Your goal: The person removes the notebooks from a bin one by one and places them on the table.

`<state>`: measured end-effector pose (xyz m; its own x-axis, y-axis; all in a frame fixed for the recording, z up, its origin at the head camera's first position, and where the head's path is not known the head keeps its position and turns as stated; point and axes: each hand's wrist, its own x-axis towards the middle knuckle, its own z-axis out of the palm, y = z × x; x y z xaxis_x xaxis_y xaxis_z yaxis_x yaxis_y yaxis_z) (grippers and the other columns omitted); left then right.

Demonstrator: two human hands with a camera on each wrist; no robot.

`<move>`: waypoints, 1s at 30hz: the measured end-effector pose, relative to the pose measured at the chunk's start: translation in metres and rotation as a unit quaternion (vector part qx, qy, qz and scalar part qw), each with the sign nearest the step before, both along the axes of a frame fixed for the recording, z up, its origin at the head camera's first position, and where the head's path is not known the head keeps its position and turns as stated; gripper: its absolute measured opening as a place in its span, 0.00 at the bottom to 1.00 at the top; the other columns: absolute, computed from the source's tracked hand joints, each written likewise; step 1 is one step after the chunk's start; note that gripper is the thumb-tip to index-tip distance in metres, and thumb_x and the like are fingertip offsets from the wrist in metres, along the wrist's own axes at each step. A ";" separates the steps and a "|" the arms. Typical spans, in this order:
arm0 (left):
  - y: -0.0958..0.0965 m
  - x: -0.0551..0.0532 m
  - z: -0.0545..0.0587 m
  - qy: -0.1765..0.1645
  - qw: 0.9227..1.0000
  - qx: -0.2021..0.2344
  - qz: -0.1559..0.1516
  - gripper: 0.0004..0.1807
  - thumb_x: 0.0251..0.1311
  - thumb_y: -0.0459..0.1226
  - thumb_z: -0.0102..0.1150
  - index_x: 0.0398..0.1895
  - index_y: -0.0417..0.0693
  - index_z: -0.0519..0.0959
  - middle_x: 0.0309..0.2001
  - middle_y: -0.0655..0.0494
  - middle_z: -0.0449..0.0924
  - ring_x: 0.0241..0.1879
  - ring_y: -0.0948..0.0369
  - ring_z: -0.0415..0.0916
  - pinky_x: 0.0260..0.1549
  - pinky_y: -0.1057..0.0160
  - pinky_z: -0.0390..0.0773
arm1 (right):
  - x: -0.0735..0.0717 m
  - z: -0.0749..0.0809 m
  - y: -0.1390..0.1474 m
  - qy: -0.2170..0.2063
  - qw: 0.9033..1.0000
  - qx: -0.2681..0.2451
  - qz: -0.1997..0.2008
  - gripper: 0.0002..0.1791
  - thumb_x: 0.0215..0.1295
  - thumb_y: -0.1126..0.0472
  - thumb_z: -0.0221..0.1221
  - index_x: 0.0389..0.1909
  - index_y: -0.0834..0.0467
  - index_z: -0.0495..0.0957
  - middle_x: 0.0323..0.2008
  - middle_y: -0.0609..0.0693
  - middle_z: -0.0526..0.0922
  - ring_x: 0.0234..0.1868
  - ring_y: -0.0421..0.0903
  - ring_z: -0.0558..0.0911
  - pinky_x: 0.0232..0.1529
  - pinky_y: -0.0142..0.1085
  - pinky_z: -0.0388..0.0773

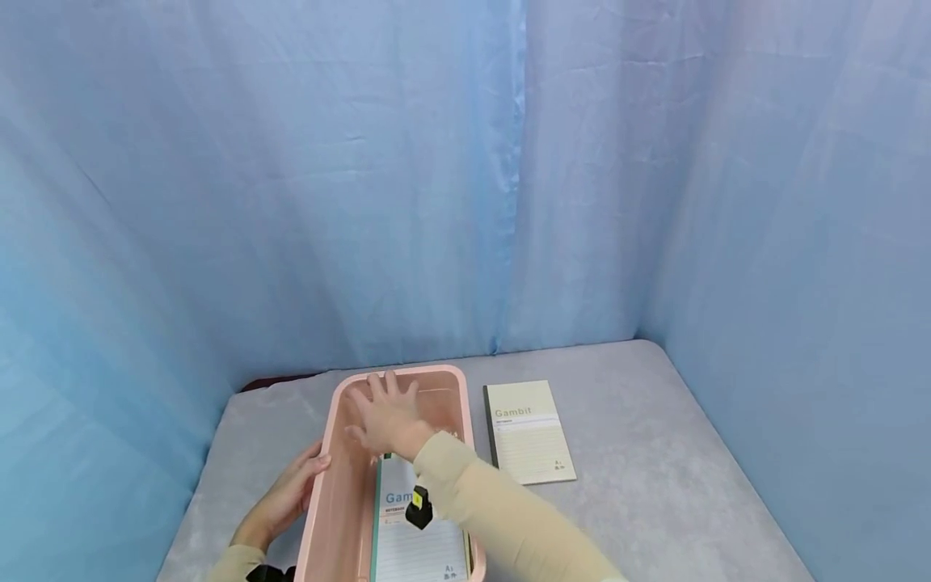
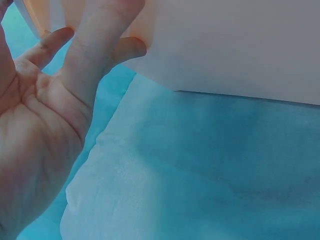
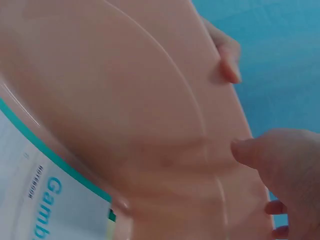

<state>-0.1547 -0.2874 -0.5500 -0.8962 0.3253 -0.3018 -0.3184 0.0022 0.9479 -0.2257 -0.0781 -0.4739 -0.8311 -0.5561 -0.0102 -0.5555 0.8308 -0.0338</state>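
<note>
A pink plastic bin [image 1: 346, 485] stands lengthwise on the table, with a notebook [image 1: 418, 541] marked "Gambit" lying inside its near part. The notebook has a teal spine. My left hand [image 1: 287, 489] holds the bin's left side, its thumb at the rim and its fingers against the outer wall [image 2: 225, 45]. Over the bin's far end, my right hand [image 1: 389, 420] spreads its fingers, with nothing in its grasp. In the right wrist view, that hand's thumb [image 3: 245, 151] overlaps the bin's inner wall close to the rim.
A second cream notebook [image 1: 531, 432] with a dark spine lies on the grey tabletop [image 1: 655, 485], right of the bin. Blue curtains [image 1: 436, 202] hang behind the table and along both sides. Part of the notebook inside the bin is hidden under the right forearm.
</note>
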 end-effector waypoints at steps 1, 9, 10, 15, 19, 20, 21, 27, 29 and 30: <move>0.001 0.000 0.000 -0.002 1.000 0.000 -0.001 0.41 0.78 0.48 0.42 0.82 0.42 0.38 0.65 0.31 0.68 0.54 0.47 0.81 0.47 0.47 0.84 | 0.001 -0.004 -0.002 0.001 1.000 0.002 -0.006 0.33 0.75 0.32 0.45 0.76 0.36 0.60 0.75 0.50 0.59 0.76 0.55 0.55 0.67 0.65 0.62; 0.004 -0.001 0.001 -0.002 1.000 -0.005 -0.013 0.40 0.78 0.48 0.41 0.81 0.41 0.38 0.65 0.35 0.70 0.56 0.48 0.79 0.49 0.48 0.83 | 0.013 -0.029 -0.007 -0.021 0.999 0.019 -0.018 0.34 0.75 0.33 0.44 0.79 0.36 0.56 0.74 0.49 0.61 0.75 0.52 0.58 0.68 0.61 0.62; 0.004 -0.001 0.001 -0.003 1.000 -0.003 -0.014 0.40 0.78 0.48 0.41 0.81 0.40 0.38 0.65 0.36 0.71 0.57 0.48 0.79 0.49 0.48 0.83 | 0.013 -0.032 -0.007 -0.035 0.999 0.019 -0.020 0.34 0.75 0.33 0.44 0.79 0.36 0.55 0.73 0.48 0.62 0.73 0.51 0.60 0.68 0.60 0.63; 0.002 -0.001 0.001 -0.008 1.000 0.002 -0.023 0.40 0.78 0.48 0.40 0.81 0.40 0.38 0.64 0.38 0.72 0.55 0.49 0.80 0.49 0.49 0.84 | 0.016 -0.052 -0.009 -0.100 0.994 0.003 -0.035 0.30 0.75 0.36 0.48 0.75 0.34 0.59 0.63 0.45 0.66 0.63 0.47 0.65 0.64 0.59 0.66; -0.001 0.001 0.000 -0.012 1.000 0.006 -0.025 0.40 0.79 0.48 0.39 0.81 0.40 0.36 0.62 0.39 0.75 0.54 0.49 0.81 0.48 0.48 0.84 | 0.019 -0.064 -0.013 -0.111 0.993 0.015 -0.039 0.30 0.73 0.35 0.50 0.74 0.33 0.61 0.61 0.43 0.68 0.60 0.46 0.65 0.61 0.59 0.68; -0.002 0.002 -0.001 -0.014 1.000 0.009 -0.025 0.40 0.79 0.48 0.39 0.81 0.40 0.35 0.61 0.40 0.75 0.54 0.49 0.81 0.48 0.47 0.84 | 0.020 -0.064 -0.013 -0.113 0.993 0.016 -0.041 0.30 0.73 0.35 0.51 0.74 0.33 0.61 0.60 0.43 0.68 0.59 0.45 0.66 0.60 0.59 0.68; -0.002 0.002 -0.001 -0.014 1.000 0.010 -0.024 0.40 0.79 0.47 0.39 0.81 0.39 0.35 0.61 0.40 0.75 0.54 0.49 0.81 0.48 0.47 0.84 | 0.021 -0.064 -0.014 -0.115 0.992 0.018 -0.043 0.30 0.73 0.35 0.51 0.74 0.34 0.62 0.61 0.43 0.68 0.59 0.45 0.66 0.60 0.59 0.69; 0.000 0.000 -0.001 -0.011 1.000 0.007 -0.018 0.40 0.78 0.46 0.40 0.81 0.39 0.36 0.62 0.40 0.74 0.54 0.50 0.80 0.49 0.48 0.83 | 0.029 -0.050 -0.012 -0.142 0.988 0.011 -0.064 0.31 0.73 0.37 0.53 0.73 0.37 0.63 0.60 0.44 0.69 0.61 0.47 0.67 0.60 0.57 0.70; -0.001 -0.001 -0.001 -0.006 1.000 0.006 -0.016 0.40 0.78 0.46 0.40 0.81 0.39 0.36 0.62 0.40 0.74 0.54 0.51 0.81 0.48 0.48 0.84 | 0.030 -0.049 -0.013 -0.144 0.987 0.011 -0.073 0.29 0.72 0.37 0.53 0.72 0.37 0.64 0.59 0.45 0.69 0.61 0.47 0.67 0.58 0.54 0.72; -0.001 -0.002 0.000 -0.005 1.000 0.005 -0.015 0.40 0.78 0.46 0.40 0.81 0.39 0.36 0.61 0.40 0.75 0.53 0.51 0.81 0.48 0.48 0.84 | 0.031 -0.049 -0.014 -0.143 0.987 0.011 -0.079 0.29 0.72 0.38 0.53 0.72 0.37 0.65 0.58 0.45 0.69 0.60 0.47 0.67 0.56 0.52 0.72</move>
